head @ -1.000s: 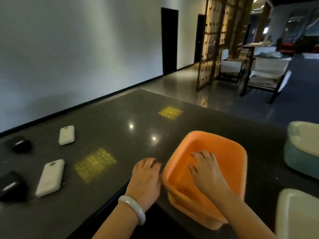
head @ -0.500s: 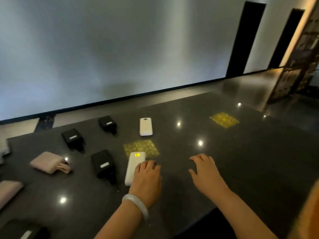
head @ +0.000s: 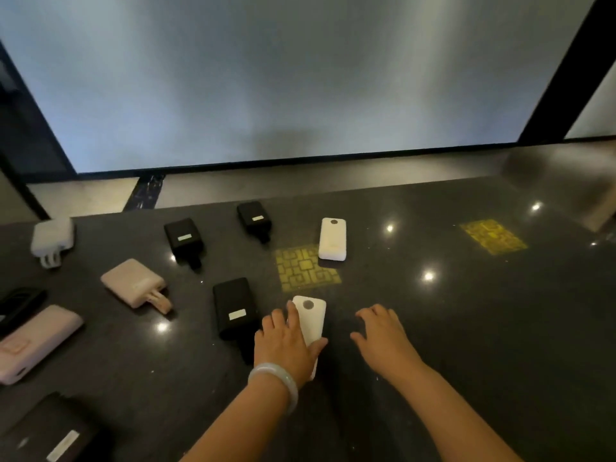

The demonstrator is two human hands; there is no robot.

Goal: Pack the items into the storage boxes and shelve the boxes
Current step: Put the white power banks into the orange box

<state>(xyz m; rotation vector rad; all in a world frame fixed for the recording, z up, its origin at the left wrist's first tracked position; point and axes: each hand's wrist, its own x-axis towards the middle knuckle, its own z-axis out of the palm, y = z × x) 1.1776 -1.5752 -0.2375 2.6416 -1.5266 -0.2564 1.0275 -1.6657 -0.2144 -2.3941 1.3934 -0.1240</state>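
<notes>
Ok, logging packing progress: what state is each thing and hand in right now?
Near white rounded power bank: gripped by left hand.
Right hand: open, empty, over the dark polished table.
Far white power bank: flat, untouched.
Black power bank with a white label: flat beside the left hand.
Pink power bank: flat, untouched.

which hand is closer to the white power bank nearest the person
Left. The left hand grips the near white power bank, fingers and thumb curled round it. The right hand hovers open beside it to the right, not touching it.

Dark polished table (speckled) under scattered power banks.
</notes>
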